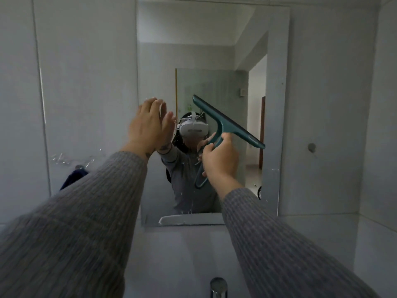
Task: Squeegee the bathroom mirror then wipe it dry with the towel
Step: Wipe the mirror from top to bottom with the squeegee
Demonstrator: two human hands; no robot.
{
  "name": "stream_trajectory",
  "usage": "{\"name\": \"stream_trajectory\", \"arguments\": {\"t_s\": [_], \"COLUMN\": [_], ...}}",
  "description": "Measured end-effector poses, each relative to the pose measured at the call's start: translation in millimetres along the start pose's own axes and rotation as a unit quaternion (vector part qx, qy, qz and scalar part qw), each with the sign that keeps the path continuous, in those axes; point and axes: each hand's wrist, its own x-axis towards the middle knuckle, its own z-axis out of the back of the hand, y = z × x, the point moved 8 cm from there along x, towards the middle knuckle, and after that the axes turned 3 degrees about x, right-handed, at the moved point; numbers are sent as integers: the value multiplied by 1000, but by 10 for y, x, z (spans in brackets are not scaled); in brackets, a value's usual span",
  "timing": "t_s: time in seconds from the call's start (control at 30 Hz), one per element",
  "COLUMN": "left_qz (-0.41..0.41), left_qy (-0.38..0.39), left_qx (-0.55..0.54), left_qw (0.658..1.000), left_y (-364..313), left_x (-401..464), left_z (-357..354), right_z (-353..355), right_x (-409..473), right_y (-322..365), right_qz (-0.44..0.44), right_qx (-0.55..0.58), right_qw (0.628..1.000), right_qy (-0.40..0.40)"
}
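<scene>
A tall frameless mirror [193, 39] hangs on the pale tiled wall straight ahead. My right hand [219, 160] grips the handle of a teal squeegee [227, 121], whose blade lies tilted against the glass, high at the left and low at the right. My left hand [148, 123] is flat with fingers apart near the mirror's left edge, holding nothing. A dark blue towel [74, 178] hangs on the wall at the left, partly hidden behind my left sleeve. Water drops run down the lower glass.
A chrome tap [218, 287] rises at the bottom centre above a white basin. A clear wall rack [71, 159] sits left of the mirror above the towel. A round hole [311, 147] marks the wall at the right. A ledge juts out at lower right.
</scene>
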Motion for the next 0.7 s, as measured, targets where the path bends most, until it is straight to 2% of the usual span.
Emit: {"name": "stream_trajectory", "arguments": {"t_s": [0.13, 0.37, 0.53, 0.7], "left_qz": [0, -1, 6, 10], "left_qy": [13, 23, 27, 33], "left_qx": [8, 1, -11, 0], "left_qw": [1000, 1000, 1000, 999], "left_y": [58, 124, 166, 155], "left_x": [-7, -101, -118, -129], "left_z": [31, 61, 18, -48], "right_z": [-186, -509, -519, -546], "right_x": [-161, -474, -461, -613], "right_y": [40, 143, 172, 213], "right_qz": [13, 80, 113, 204], "right_qx": [-4, -98, -131, -223], "right_qw": [999, 986, 977, 939], "right_qy": [32, 107, 122, 164]}}
